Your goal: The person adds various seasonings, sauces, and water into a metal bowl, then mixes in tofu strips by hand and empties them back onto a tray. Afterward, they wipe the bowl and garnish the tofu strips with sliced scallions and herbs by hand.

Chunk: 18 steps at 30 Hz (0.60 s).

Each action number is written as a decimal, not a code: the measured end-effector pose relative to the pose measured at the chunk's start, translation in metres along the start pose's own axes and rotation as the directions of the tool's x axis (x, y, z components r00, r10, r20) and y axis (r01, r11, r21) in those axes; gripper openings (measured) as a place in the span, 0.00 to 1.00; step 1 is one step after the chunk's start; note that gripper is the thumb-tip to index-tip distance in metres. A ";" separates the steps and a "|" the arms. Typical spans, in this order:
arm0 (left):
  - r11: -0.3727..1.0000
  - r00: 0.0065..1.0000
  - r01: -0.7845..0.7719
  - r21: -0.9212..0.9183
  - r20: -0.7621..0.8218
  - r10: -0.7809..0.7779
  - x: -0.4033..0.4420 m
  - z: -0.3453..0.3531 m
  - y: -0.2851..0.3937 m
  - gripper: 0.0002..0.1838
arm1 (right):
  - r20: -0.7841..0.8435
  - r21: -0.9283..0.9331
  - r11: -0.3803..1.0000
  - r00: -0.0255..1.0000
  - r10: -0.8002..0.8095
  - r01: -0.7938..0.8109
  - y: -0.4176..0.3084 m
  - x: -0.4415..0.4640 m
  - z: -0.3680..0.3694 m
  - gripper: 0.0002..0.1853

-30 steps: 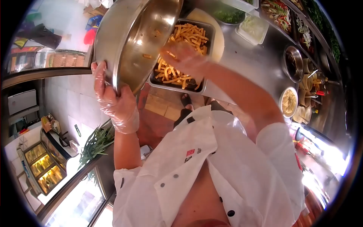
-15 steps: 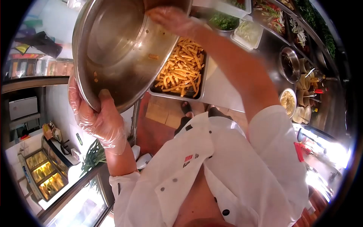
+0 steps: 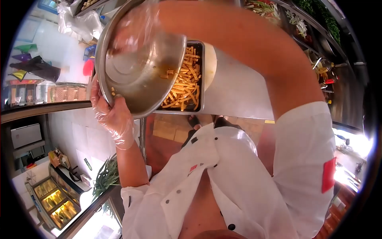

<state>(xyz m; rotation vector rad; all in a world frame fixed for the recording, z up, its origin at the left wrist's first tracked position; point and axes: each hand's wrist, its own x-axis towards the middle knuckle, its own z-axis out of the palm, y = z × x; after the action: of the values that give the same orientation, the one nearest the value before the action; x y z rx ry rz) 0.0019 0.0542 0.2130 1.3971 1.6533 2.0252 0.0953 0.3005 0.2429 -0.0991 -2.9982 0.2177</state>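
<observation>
A large steel bowl [image 3: 159, 85] is tilted over a dark rectangular tray [image 3: 202, 75]. My left hand [image 3: 113, 119], in a clear plastic glove, is closed on the bowl's near left rim, thumb on the inside. Inside the bowl, near its far wall, is my gloved right hand [image 3: 135, 30]; motion blur smears its fingers. A few brown strips [image 3: 169, 73] and small crumbs cling to the bowl's inner surface. Golden-brown strips of food [image 3: 185, 89] lie heaped in the tray, partly hidden under the bowl.
Steel counter [image 3: 234, 87] runs right of the tray, with a pale round board [image 3: 210, 67] beside it. Containers of shredded vegetables [image 3: 264, 10] stand at the back right. Green leafy stalks [image 3: 106, 177] lie at lower left. A crumpled plastic bag [image 3: 79, 22] is at the far left.
My right hand has swept left and deeper into the bowl from its right rim. The view has shifted, and more small strips show near the bowl's lower edge. My left hand keeps its hold.
</observation>
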 end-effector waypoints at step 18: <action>0.934 0.922 0.353 0.053 -0.191 -0.337 -0.014 -0.014 0.012 0.28 | -0.127 0.958 0.004 0.413 0.902 0.286 -0.051 0.081 0.042 0.10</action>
<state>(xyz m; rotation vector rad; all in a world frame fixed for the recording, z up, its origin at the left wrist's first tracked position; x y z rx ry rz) 0.0039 0.0319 0.2160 0.8819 1.9230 1.9360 0.0066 0.2499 0.2194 -0.7075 -1.0883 1.6599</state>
